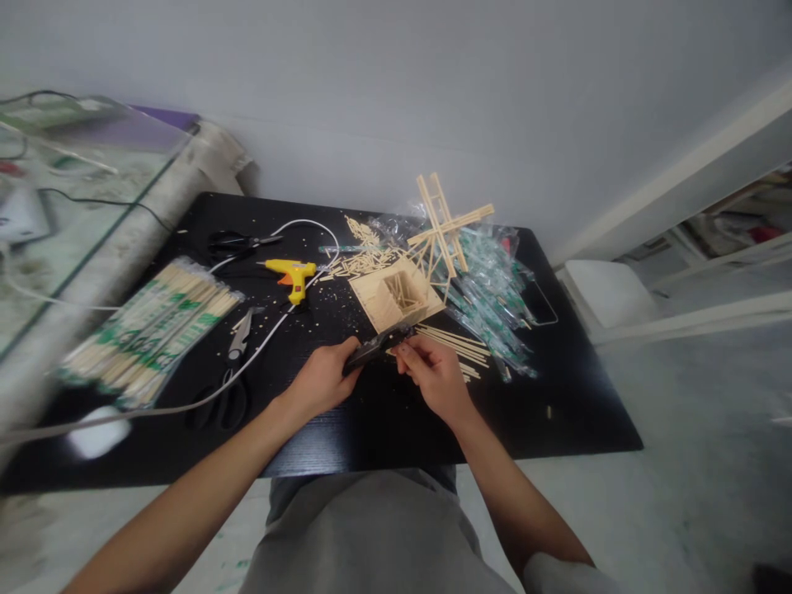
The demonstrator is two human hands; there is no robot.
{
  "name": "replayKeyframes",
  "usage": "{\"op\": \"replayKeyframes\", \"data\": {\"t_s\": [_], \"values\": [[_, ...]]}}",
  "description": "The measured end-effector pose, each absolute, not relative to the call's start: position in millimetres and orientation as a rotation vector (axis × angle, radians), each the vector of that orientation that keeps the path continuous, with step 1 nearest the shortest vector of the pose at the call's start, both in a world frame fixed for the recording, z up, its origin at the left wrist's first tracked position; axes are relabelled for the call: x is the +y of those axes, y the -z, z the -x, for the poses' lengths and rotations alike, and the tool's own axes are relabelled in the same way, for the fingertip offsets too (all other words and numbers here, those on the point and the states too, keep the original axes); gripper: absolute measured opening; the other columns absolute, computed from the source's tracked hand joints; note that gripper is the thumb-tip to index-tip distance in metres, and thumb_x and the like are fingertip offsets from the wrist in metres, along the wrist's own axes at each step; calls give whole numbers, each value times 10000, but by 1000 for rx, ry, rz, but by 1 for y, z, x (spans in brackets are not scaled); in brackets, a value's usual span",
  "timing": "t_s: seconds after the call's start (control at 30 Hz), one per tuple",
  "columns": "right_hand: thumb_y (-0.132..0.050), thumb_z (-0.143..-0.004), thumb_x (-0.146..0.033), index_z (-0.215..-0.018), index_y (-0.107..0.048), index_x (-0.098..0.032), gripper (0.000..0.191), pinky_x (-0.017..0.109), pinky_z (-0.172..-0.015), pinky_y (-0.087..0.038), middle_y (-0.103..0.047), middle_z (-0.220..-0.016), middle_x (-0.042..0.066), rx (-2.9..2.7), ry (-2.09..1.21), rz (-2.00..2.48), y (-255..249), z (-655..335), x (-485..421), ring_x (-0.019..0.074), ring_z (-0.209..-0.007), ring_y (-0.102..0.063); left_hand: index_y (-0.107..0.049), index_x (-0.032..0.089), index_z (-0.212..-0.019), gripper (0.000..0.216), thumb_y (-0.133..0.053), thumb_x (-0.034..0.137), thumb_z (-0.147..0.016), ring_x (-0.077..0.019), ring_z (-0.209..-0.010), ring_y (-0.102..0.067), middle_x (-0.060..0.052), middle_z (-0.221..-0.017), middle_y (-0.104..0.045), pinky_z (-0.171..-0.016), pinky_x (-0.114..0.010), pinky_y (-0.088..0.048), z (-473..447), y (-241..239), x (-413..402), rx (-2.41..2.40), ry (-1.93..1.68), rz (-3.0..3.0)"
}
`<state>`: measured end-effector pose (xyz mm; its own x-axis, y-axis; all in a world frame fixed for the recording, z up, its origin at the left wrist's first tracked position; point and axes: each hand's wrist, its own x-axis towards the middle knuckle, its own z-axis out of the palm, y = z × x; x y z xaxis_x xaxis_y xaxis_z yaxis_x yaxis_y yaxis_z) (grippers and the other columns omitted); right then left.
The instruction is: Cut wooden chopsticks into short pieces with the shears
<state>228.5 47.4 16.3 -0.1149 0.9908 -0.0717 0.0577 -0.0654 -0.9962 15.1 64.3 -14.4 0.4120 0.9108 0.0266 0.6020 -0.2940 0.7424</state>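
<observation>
My left hand (327, 375) is wrapped around a black pliers-like tool (370, 351), whose head points right toward the other hand. The fingers of my right hand (436, 375) are pinched together at the tool's head; what they hold is too small and blurred to make out. Just beyond both hands stands a wooden model (405, 293), a square board with an open box and a cross of windmill-like sticks (442, 223). Several loose thin wooden sticks (461, 351) lie beside my right hand.
A yellow glue gun (295, 276) lies left of the model, its white cord (260, 359) looping across the black table (346, 429). Scissors (232, 388), black-handled scissors (238, 243) and bagged chopsticks (157, 326) lie left. Cut stick pieces (365, 260) and green-white wrappers (495, 289) lie behind and right.
</observation>
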Motion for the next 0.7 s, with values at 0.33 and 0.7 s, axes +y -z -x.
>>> {"op": "replayKeyframes", "data": {"t_s": [0.33, 0.7], "values": [[-717, -903, -570, -804, -692, -190, 394, 257, -482, -313, -581, -633, -16, -1259, -1363, 1246, -17, -229, 47, 104, -504, -411, -492, 244, -761, 155, -578, 180, -874, -169, -569, -575, 23, -639, -569, -589, -265, -345, -14, 16, 65, 1315, -581, -1978], [-718, -912, -509, -847, -722, -170, 346, 242, -456, -279, -587, -633, -17, -1210, -1407, 1216, -21, -228, 47, 86, -487, -403, -554, 210, -689, 257, -621, 388, -862, -130, -564, -477, 39, -585, -492, -568, -258, -357, -16, 11, 68, 1261, -601, -1612]]}}
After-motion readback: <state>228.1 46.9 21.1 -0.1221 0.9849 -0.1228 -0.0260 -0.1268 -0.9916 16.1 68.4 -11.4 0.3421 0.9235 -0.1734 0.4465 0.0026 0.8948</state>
